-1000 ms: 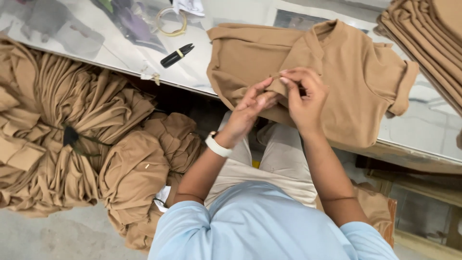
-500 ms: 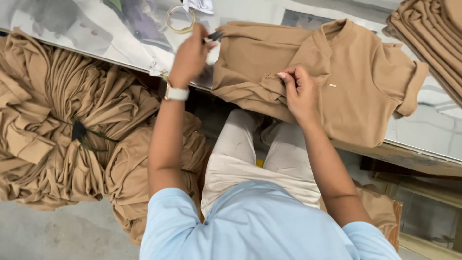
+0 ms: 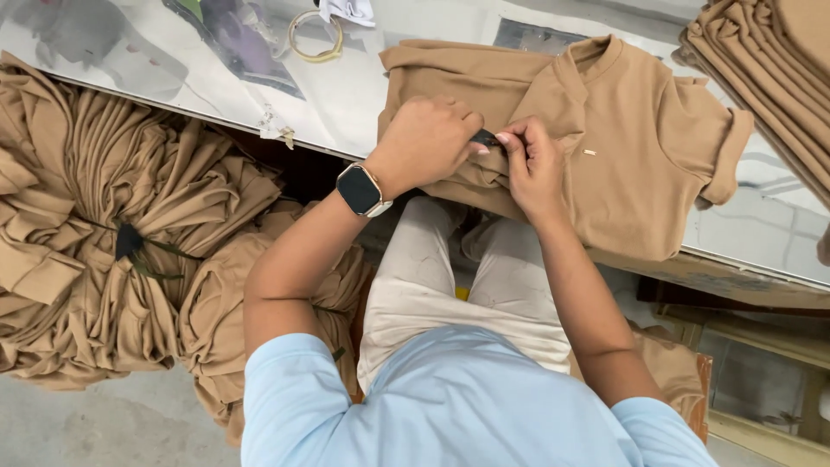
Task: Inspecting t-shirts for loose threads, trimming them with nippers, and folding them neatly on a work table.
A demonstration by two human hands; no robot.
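In the head view, the left hand (image 3: 425,143) is closing its grip on a small black tool (image 3: 485,137) while the right hand (image 3: 534,169) is pinching the tan shirt (image 3: 622,147) lying on the counter (image 3: 346,95); tied bundles (image 3: 112,233) are waiting, a folded stack (image 3: 769,60) looking finished.

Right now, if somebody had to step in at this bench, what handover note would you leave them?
Left hand: grips a small black tool at the tan shirt, smartwatch on the wrist.
Right hand: pinches the shirt's fabric beside the tool tip.
Shirt lies flat on the table, lower edge hanging over the front.
Tied bundles of tan garments sit on the floor to the left; a folded stack is at the far right.
Done: cannot tell. Left: the spot between the hands is in work.
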